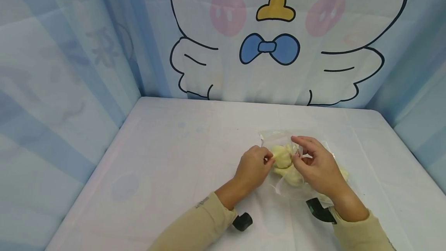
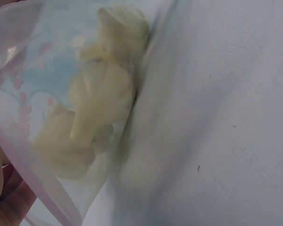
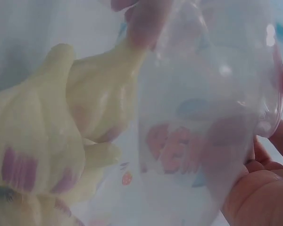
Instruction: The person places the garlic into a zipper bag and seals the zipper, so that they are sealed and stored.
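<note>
A clear plastic bag [image 1: 275, 138] lies on the table with several pale yellow garlic bulbs [image 2: 101, 92] inside or against it. My left hand [image 1: 253, 165] pinches the stem of one garlic bulb [image 3: 104, 89] at the bag's left side. With thumb and fingers, my right hand [image 1: 318, 165] holds the bag's edge up. Purple patches mark another garlic bulb [image 3: 35, 136] in the right wrist view. Plastic covers part of the scene, so I cannot tell which bulbs are fully inside.
A white cloth covers the table [image 1: 174, 173]. More pale yellow [image 1: 344, 172] shows right of my right hand. Black wrist mounts [image 1: 242, 222] sit by both sleeves. Patterned curtains [image 1: 62, 88] stand at the sides, and a cartoon backdrop [image 1: 268, 76] hangs behind.
</note>
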Tool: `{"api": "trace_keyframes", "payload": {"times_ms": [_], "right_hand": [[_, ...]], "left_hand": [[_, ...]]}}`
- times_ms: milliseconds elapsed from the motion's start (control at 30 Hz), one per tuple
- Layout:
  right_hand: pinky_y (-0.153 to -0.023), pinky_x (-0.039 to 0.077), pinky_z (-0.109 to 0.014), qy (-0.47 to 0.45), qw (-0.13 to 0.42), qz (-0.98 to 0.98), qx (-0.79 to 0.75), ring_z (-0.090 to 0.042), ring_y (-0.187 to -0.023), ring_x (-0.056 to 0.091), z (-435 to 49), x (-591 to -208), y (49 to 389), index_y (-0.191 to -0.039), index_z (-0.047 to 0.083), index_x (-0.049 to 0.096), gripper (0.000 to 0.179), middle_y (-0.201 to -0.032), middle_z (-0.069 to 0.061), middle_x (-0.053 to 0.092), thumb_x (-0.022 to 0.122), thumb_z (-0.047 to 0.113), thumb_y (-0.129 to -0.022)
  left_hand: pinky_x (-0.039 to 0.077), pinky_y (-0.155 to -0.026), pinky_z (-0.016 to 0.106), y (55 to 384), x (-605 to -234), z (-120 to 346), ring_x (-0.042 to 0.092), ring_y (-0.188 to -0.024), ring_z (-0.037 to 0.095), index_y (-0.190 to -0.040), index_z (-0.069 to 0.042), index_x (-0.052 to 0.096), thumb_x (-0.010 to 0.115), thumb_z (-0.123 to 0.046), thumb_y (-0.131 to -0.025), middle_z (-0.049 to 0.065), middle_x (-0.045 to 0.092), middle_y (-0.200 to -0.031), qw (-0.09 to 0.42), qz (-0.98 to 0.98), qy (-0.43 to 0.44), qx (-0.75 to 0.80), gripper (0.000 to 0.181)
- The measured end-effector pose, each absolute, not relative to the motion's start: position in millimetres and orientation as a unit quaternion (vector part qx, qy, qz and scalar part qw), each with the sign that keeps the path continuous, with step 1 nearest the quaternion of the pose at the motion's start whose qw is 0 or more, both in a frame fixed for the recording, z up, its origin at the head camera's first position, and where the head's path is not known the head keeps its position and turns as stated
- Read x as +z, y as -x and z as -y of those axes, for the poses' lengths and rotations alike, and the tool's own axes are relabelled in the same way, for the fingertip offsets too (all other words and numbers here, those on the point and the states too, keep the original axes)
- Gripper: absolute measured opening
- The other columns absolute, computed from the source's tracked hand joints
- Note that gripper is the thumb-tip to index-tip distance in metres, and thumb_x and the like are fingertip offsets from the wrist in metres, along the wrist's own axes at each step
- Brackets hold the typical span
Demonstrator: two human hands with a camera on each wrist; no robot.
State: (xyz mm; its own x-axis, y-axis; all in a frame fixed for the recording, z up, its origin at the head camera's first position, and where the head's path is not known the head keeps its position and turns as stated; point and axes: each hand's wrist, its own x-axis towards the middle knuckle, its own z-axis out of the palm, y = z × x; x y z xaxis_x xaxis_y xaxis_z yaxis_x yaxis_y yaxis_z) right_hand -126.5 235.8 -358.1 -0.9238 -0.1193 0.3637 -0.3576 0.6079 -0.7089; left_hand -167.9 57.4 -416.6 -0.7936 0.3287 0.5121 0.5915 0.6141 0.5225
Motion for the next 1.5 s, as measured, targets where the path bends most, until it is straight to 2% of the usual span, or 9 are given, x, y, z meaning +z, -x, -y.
{"api": "trace_keyframes", "payload": {"times_ms": [233, 567, 800, 967, 1067, 1167, 1233, 1333, 1500], "right_hand": [[-0.068, 0.049, -0.010, -0.138, 0.146, 0.882, 0.425, -0.011, -0.085, 0.046, -235.5, -357.9, 126.0, -0.133, -0.009, 0.058, 0.042, -0.127, -0.016, 0.057, 0.064, -0.006, -0.091], [-0.068, 0.050, -0.011, -0.129, 0.135, 0.887, 0.422, -0.013, -0.085, 0.046, -234.7, -357.0, 126.6, -0.135, -0.007, 0.058, 0.043, -0.129, -0.015, 0.056, 0.064, -0.003, -0.092], [-0.065, 0.050, -0.012, -0.132, 0.135, 0.882, 0.431, -0.011, -0.083, 0.046, -234.8, -357.0, 126.6, -0.134, -0.008, 0.057, 0.043, -0.129, -0.016, 0.056, 0.064, -0.004, -0.092], [-0.060, 0.050, -0.014, -0.136, 0.138, 0.881, 0.431, -0.011, -0.081, 0.047, -235.1, -357.2, 126.3, -0.134, -0.008, 0.057, 0.043, -0.128, -0.017, 0.056, 0.065, -0.004, -0.091], [-0.053, 0.049, -0.017, -0.135, 0.136, 0.880, 0.434, -0.010, -0.078, 0.050, -235.1, -357.4, 125.8, -0.134, -0.008, 0.057, 0.044, -0.129, -0.017, 0.055, 0.065, -0.004, -0.091], [-0.051, 0.049, -0.019, -0.134, 0.137, 0.881, 0.433, -0.010, -0.077, 0.050, -234.9, -357.7, 125.8, -0.134, -0.008, 0.057, 0.044, -0.129, -0.017, 0.055, 0.065, -0.004, -0.091], [-0.050, 0.048, -0.019, -0.136, 0.139, 0.879, 0.435, -0.010, -0.076, 0.051, -234.9, -357.9, 126.2, -0.134, -0.009, 0.057, 0.044, -0.129, -0.017, 0.055, 0.065, -0.005, -0.091], [-0.050, 0.048, -0.018, -0.138, 0.140, 0.877, 0.439, -0.010, -0.075, 0.051, -234.7, -358.1, 127.2, -0.134, -0.009, 0.057, 0.043, -0.128, -0.017, 0.055, 0.064, -0.006, -0.091], [-0.047, 0.046, -0.019, -0.142, 0.135, 0.871, 0.450, -0.010, -0.071, 0.052, -234.6, -359.5, 128.1, -0.134, -0.009, 0.057, 0.043, -0.127, -0.018, 0.055, 0.062, -0.008, -0.091]], "left_hand": [[0.051, -0.071, 0.013, 161.7, -417.7, -61.6, 0.067, -0.083, 0.011, -0.096, -0.007, 0.078, 0.076, -0.009, -0.090, 0.004, 0.068, -0.090, 0.188, 0.888, 0.255, -0.332, 0.007], [0.051, -0.070, 0.013, 159.5, -415.8, -58.4, 0.064, -0.079, 0.009, -0.096, -0.010, 0.078, 0.078, -0.012, -0.088, 0.001, 0.065, -0.086, 0.198, 0.903, 0.279, -0.261, 0.008], [0.051, -0.064, 0.019, 159.0, -411.4, -55.4, 0.063, -0.073, 0.012, -0.090, -0.010, 0.077, 0.079, -0.014, -0.086, 0.001, 0.064, -0.080, 0.157, 0.921, 0.268, -0.235, 0.006], [0.051, -0.062, 0.021, 160.1, -410.3, -55.5, 0.064, -0.070, 0.012, -0.087, -0.010, 0.077, 0.077, -0.016, -0.087, -0.001, 0.069, -0.078, 0.122, 0.932, 0.256, -0.226, 0.006], [0.051, -0.063, 0.021, 160.3, -411.5, -55.6, 0.066, -0.071, 0.011, -0.089, -0.010, 0.078, 0.076, -0.015, -0.088, -0.002, 0.072, -0.081, 0.106, 0.935, 0.243, -0.237, 0.005], [0.050, -0.061, 0.019, 159.7, -412.1, -54.2, 0.065, -0.069, 0.007, -0.099, -0.010, 0.079, 0.074, -0.012, -0.089, -0.004, 0.074, -0.083, 0.087, 0.932, 0.233, -0.262, 0.011], [0.048, -0.059, 0.016, 159.6, -411.3, -52.5, 0.064, -0.067, 0.004, -0.107, -0.007, 0.077, 0.072, -0.009, -0.089, -0.003, 0.075, -0.084, 0.062, 0.926, 0.231, -0.293, 0.018], [0.046, -0.059, 0.014, 161.3, -408.6, -50.4, 0.064, -0.070, 0.001, -0.116, -0.004, 0.074, 0.069, -0.010, -0.091, -0.002, 0.076, -0.088, -0.006, 0.911, 0.219, -0.350, 0.026], [0.052, -0.068, 0.018, 165.2, -405.0, -49.9, 0.068, -0.089, 0.005, -0.126, -0.004, 0.069, 0.070, -0.016, -0.093, -0.001, 0.075, -0.102, -0.134, 0.871, 0.170, -0.442, 0.035]]}}
